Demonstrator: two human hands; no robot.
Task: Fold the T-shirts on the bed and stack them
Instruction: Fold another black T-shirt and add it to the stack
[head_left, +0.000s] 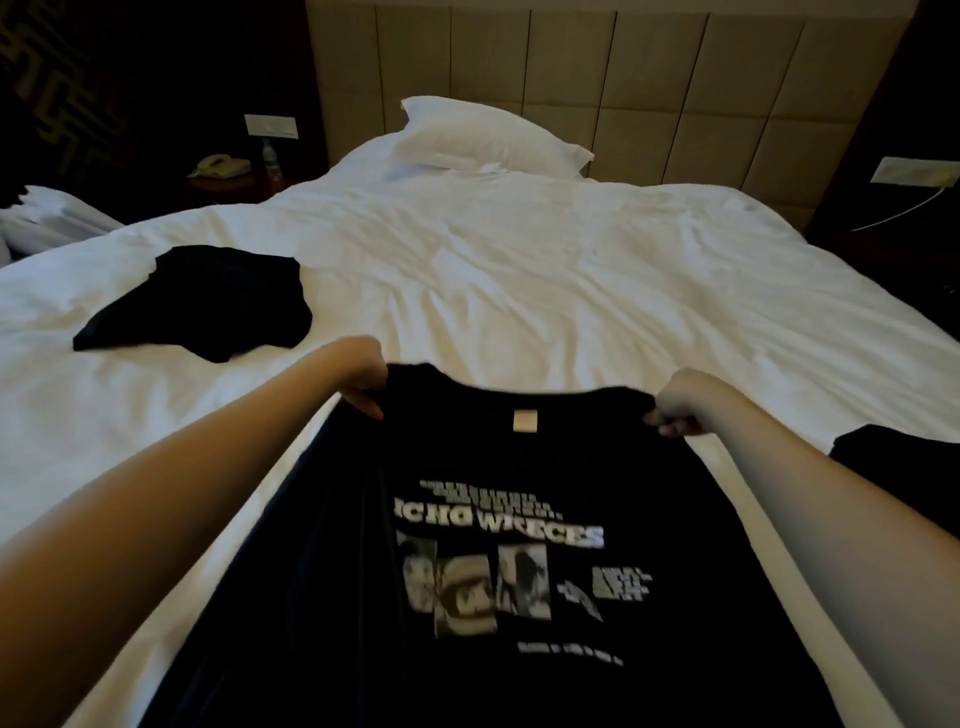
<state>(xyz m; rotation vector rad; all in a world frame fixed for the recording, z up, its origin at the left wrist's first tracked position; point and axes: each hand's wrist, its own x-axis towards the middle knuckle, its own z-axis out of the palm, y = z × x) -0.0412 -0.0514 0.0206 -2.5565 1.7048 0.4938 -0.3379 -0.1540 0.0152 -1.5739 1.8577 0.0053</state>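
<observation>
A black T-shirt (498, 519) with a white printed graphic and a small neck label is stretched out in front of me over the near part of the white bed (519, 270). My left hand (363, 379) grips its left shoulder. At the other shoulder, my right hand (680, 405) grips the cloth. The print faces up toward me. A second black T-shirt (208, 306) lies crumpled on the bed to the left. Another piece of black cloth (898, 457) shows at the right edge, partly behind my right forearm.
A white pillow (488, 135) rests against the padded headboard (623, 78). A nightstand on the left holds a telephone (218, 166) and a water bottle (271, 158). White bedding (47, 218) is piled at the far left. Dark furniture stands to the right.
</observation>
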